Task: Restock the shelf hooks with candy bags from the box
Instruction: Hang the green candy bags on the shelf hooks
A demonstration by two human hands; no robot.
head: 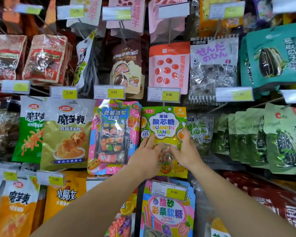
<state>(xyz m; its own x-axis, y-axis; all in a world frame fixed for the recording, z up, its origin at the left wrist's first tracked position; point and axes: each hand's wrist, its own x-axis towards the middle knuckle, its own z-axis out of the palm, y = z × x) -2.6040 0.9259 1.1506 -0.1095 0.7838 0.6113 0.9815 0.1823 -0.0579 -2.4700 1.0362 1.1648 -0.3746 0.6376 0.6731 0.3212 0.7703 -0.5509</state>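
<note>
SUANXIN TANG candy bag (163, 127): green-yellow, white cloud panel, blue lettering | left of it, sushi candy bag (113, 134): pink, blue | above it, price tag (163, 94): white, yellow patch

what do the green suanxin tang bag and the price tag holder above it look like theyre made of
Green candy bag: glossy printed plastic film, judging by the wrinkled glare streaks and a clear window showing the sweets.
Price tag holder: seemingly clear rigid plastic, with a soft sheen over a paper label.
</note>
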